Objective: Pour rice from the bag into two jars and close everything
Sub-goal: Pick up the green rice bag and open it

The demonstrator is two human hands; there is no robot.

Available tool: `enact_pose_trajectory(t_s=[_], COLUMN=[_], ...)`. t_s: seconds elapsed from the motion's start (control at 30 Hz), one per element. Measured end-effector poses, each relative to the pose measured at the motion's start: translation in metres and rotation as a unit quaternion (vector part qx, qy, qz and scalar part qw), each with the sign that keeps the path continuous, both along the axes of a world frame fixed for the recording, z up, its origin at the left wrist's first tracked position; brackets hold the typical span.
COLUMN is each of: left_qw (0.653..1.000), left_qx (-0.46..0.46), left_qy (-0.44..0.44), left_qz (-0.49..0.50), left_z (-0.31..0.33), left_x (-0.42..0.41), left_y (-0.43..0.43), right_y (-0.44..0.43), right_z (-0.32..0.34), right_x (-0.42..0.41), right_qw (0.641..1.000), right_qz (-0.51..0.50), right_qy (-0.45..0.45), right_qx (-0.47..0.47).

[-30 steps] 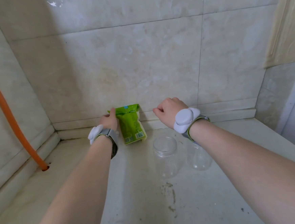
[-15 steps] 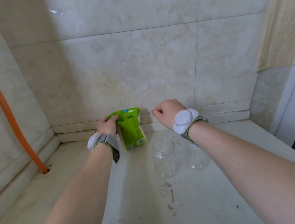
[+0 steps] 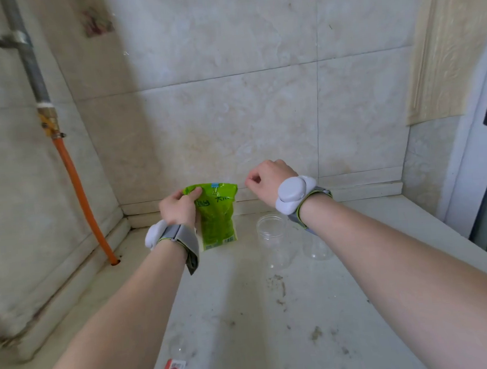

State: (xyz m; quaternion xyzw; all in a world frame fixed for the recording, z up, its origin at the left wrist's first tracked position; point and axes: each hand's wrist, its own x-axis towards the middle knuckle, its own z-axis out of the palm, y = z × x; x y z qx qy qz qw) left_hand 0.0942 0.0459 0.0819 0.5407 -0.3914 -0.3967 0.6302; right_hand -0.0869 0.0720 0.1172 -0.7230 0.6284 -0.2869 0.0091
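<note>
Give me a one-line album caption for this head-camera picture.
Left hand grips a green rice bag upright on a pale counter, right hand curled beside it, two clear jars nearby.

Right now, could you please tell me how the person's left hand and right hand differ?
The left hand grips the top corner of the green rice bag; the right hand is curled on nothing visible. The left hand touches the bag, while the right hand hangs apart from it, over the clear jars. Both wear a white wrist device.
</note>
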Motion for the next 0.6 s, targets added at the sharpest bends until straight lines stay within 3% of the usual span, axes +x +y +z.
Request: enact_pose_trajectory(t_s=[0.23, 0.6], left_qw=[0.998, 0.992], left_qx=[0.030, 0.080], left_qy=[0.041, 0.082], left_qz=[0.035, -0.052], left_z=[0.008, 0.001], left_x=[0.003, -0.031], left_y=[0.051, 0.122], right_y=[0.032, 0.074], right_z=[0.012, 0.014], right_x=[0.010, 0.008], right_qw=[1.000, 0.997], right_qz=[0.016, 0.050], right_qy=[0.002, 0.030], right_qx=[-0.004, 0.047])
